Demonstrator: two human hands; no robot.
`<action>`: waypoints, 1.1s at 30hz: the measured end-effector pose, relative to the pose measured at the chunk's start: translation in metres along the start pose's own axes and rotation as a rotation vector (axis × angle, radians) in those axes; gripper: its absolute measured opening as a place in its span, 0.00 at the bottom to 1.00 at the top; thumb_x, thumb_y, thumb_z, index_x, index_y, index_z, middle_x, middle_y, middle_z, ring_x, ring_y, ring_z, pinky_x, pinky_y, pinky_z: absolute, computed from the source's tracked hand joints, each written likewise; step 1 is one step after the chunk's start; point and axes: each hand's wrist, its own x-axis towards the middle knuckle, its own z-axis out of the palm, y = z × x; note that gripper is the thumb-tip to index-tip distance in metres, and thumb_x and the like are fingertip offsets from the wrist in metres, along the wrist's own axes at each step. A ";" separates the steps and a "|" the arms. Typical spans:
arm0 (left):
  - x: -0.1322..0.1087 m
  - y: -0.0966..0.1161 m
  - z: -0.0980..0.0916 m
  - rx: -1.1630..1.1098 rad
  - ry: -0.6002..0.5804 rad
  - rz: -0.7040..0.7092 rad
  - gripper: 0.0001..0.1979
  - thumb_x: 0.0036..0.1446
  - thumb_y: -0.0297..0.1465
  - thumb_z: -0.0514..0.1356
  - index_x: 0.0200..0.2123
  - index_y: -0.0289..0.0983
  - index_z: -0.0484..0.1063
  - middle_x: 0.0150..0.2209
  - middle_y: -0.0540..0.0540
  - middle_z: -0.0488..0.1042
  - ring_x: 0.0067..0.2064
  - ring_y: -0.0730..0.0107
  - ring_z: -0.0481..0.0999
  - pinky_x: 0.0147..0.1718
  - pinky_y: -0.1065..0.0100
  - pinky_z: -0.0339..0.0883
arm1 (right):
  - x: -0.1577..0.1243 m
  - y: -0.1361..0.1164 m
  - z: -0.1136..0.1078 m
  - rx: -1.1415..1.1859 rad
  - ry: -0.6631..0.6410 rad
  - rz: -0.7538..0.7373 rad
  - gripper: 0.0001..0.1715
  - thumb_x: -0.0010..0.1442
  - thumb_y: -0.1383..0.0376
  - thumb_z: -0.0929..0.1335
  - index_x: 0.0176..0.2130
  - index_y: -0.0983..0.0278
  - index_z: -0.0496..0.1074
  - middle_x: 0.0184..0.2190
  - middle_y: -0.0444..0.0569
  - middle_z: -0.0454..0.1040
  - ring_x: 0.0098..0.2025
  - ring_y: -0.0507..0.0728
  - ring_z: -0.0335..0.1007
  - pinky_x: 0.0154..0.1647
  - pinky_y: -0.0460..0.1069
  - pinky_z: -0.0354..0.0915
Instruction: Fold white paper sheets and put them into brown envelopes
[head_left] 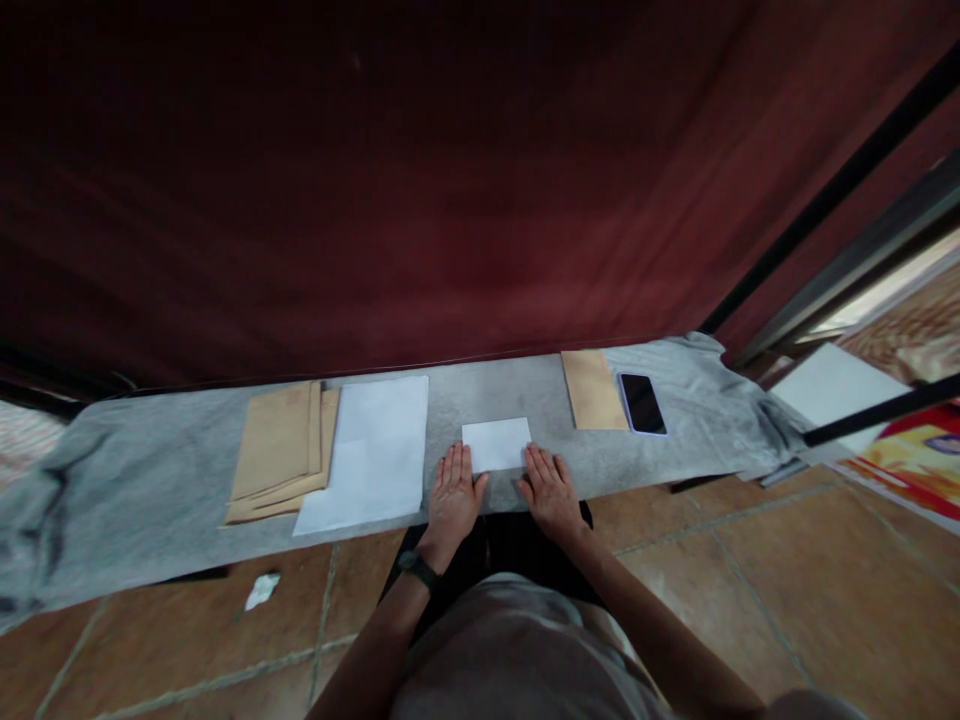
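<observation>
A small white rectangle of paper point(496, 443), perhaps folded, lies flat on the grey cloth in front of me. At its left edge rests my left hand point(455, 495), palm down with the fingers stretched out. My right hand point(551, 490) lies flat at its right edge, fingers extended too. Neither hand grips anything. To the left is a stack of white paper sheets point(375, 450), partly beneath several large brown envelopes point(277, 445). A single brown envelope point(594, 388) lies to the right of the hands.
A phone point(643, 404) lies at the right of the narrow cloth-covered bench point(165, 470). Behind rises a dark red curtain point(450, 200). Black bars point(832, 195) and a printed board point(915, 450) stand at the right. A white scrap point(262, 590) is on the tiled floor.
</observation>
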 end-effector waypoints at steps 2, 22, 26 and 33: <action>-0.001 0.007 -0.003 0.002 0.011 0.020 0.32 0.72 0.40 0.45 0.71 0.26 0.52 0.70 0.30 0.58 0.73 0.50 0.53 0.68 0.46 0.55 | 0.000 0.000 0.000 -0.001 -0.006 0.003 0.31 0.74 0.58 0.58 0.70 0.69 0.57 0.68 0.58 0.63 0.69 0.63 0.59 0.72 0.61 0.47; -0.009 0.024 -0.001 -0.026 -0.085 0.159 0.35 0.70 0.44 0.49 0.71 0.28 0.51 0.71 0.32 0.55 0.73 0.53 0.52 0.69 0.47 0.53 | 0.109 0.022 0.002 0.266 -0.252 0.050 0.25 0.67 0.70 0.63 0.61 0.63 0.70 0.62 0.56 0.71 0.64 0.62 0.64 0.69 0.61 0.54; -0.010 0.023 -0.001 -0.132 -0.054 0.136 0.35 0.70 0.43 0.50 0.72 0.31 0.48 0.71 0.32 0.55 0.73 0.51 0.52 0.68 0.46 0.53 | 0.128 0.023 0.001 0.322 -0.283 0.097 0.21 0.60 0.74 0.67 0.52 0.64 0.77 0.52 0.57 0.76 0.56 0.61 0.71 0.62 0.57 0.63; -0.010 0.017 -0.013 -0.534 0.176 -0.069 0.32 0.72 0.38 0.48 0.74 0.40 0.41 0.75 0.38 0.43 0.75 0.55 0.45 0.70 0.48 0.49 | 0.143 0.031 -0.036 0.528 -0.082 0.079 0.13 0.63 0.74 0.65 0.42 0.61 0.76 0.43 0.47 0.76 0.45 0.54 0.75 0.50 0.48 0.69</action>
